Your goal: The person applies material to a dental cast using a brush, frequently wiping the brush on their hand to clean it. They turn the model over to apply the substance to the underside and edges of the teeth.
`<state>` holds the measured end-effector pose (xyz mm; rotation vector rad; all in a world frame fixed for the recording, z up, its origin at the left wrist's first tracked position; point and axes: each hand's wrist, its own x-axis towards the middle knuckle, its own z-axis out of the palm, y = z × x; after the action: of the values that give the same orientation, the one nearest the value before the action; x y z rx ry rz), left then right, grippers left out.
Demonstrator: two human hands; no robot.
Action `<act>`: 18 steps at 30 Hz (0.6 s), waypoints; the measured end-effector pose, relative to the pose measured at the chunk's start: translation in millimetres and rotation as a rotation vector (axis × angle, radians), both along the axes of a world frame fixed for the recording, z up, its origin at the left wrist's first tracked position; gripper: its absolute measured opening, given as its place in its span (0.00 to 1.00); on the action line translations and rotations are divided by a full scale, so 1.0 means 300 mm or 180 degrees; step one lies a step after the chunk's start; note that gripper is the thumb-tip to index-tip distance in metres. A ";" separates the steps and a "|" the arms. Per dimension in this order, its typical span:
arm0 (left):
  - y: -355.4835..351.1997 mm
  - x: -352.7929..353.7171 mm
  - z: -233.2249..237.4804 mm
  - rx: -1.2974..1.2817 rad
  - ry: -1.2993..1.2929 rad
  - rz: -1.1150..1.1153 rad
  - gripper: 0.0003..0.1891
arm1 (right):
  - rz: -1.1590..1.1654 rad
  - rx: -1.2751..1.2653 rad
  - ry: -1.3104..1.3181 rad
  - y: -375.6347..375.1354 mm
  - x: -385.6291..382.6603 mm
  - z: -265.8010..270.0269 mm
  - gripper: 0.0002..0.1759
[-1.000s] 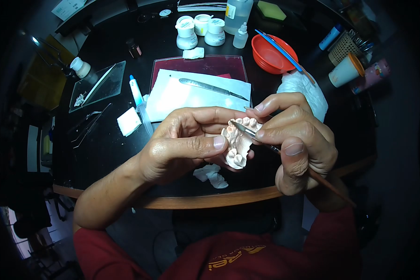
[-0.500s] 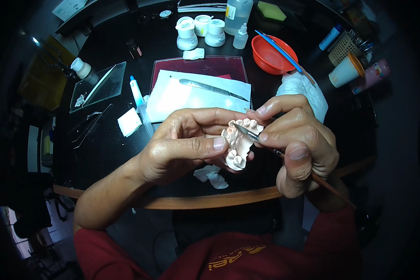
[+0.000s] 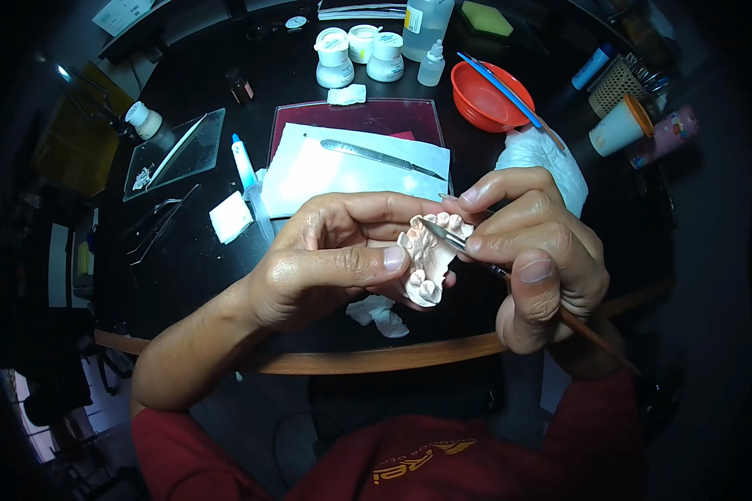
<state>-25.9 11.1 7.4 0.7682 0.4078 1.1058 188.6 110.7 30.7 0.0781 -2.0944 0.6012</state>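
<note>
My left hand (image 3: 334, 250) is closed around a pale plaster dental cast (image 3: 430, 255), thumb along one side and fingers behind. The cast's row of teeth faces up, above the table's front part. My right hand (image 3: 547, 250) grips a slim carving knife (image 3: 453, 240) with a pointed metal blade and a long brown handle that sticks out below the hand. Its blade tip lies over the teeth at the cast's upper edge. Fingers of the right hand rest close to the cast's right side. Below the cast, crumpled white tissue (image 3: 378, 316) lies on the black table (image 3: 309, 321).
Behind the hands, a scalpel (image 3: 380, 159) lies on white paper (image 3: 301, 179). Left are a glass slab (image 3: 196, 150), tweezers (image 3: 165, 225) and a syringe (image 3: 260, 213). White jars (image 3: 334, 63), a red bowl (image 3: 485, 100) and a cup (image 3: 617, 129) stand farther back.
The knife blade has turned slightly and its tip has shifted a little over the teeth. Both hands keep nearly the same place and grip.
</note>
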 end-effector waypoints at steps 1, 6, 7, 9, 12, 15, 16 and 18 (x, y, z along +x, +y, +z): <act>-0.001 0.000 0.003 -0.0011 0.0000 0.0001 0.33 | 0.0001 -0.0022 0.0027 -0.001 -0.002 -0.003 0.19; -0.001 -0.003 -0.006 0.0018 0.0021 0.0033 0.32 | -0.0006 -0.0049 -0.0013 -0.004 -0.002 -0.001 0.19; -0.002 -0.002 -0.005 0.0001 0.0012 0.0037 0.32 | 0.0004 -0.0046 -0.0029 -0.003 -0.001 -0.002 0.19; -0.004 0.000 0.001 -0.0027 -0.0002 0.0051 0.32 | 0.0024 -0.0045 -0.0028 -0.003 0.000 -0.002 0.19; -0.004 -0.001 0.009 -0.0008 0.0030 0.0015 0.33 | 0.0035 -0.0036 -0.0005 -0.002 0.000 0.001 0.19; -0.005 -0.002 0.004 0.0004 -0.0012 0.0039 0.33 | 0.0048 -0.0152 0.0008 -0.005 0.000 -0.001 0.16; -0.004 -0.002 0.003 0.0005 -0.0009 0.0042 0.33 | 0.0077 -0.0268 0.0041 -0.007 0.001 -0.003 0.13; -0.003 0.000 0.001 0.0000 -0.0010 0.0049 0.32 | 0.0081 -0.0283 0.0040 -0.008 0.002 -0.007 0.12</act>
<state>-26.0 10.1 7.8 0.7644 0.4115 1.1212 189.2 108.3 28.6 0.0579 -2.0545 0.7064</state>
